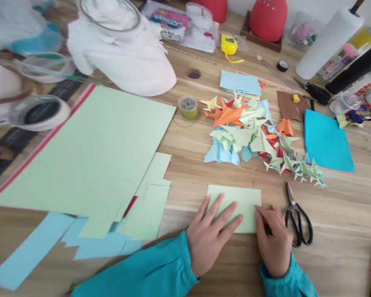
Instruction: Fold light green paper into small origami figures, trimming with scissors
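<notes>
A pale green sheet of paper [235, 197] lies flat on the wooden table in front of me. Across its left part rests my left hand [214, 229], palm down with the fingers spread. My right hand [273, 235] pinches the sheet's right edge between thumb and forefinger, its other fingers curled. Just right of that hand lies a pair of black-handled scissors [293, 206], blades pointing away from me. Beyond the sheet spreads a pile of folded paper pieces [238, 134] in green, orange, blue and red.
A large green paper stack [89, 152] covers the left side, with blue paper strips [34, 247] below it. Farther back are a thread spool [188, 108], a yellow tape measure [228, 44] and white cloth [120, 57]. Turquoise paper [327, 140] lies at right, tape rolls [38, 113] at left.
</notes>
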